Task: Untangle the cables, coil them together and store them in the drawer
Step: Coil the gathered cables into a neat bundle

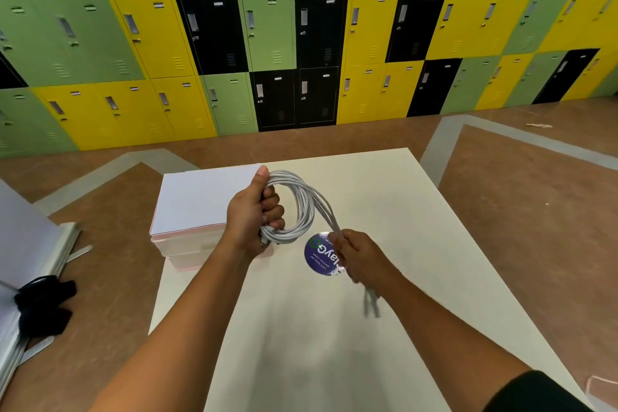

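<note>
Grey round cables (pixel 302 207) looped in left hand (pixel 254 214), right hand (pixel 359 256) pinching strands.

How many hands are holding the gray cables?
2. The left hand grips the coiled cables; the right hand holds their loose tails, over the purple sticker.

Coloured lockers (pixel 267 27), white table (pixel 411 201), round purple sticker (pixel 317 256)

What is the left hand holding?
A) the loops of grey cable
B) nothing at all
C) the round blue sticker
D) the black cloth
A: the left hand has its fingers curled round the coiled grey cables, while the right hand grips the strands that run off the coil.
</note>
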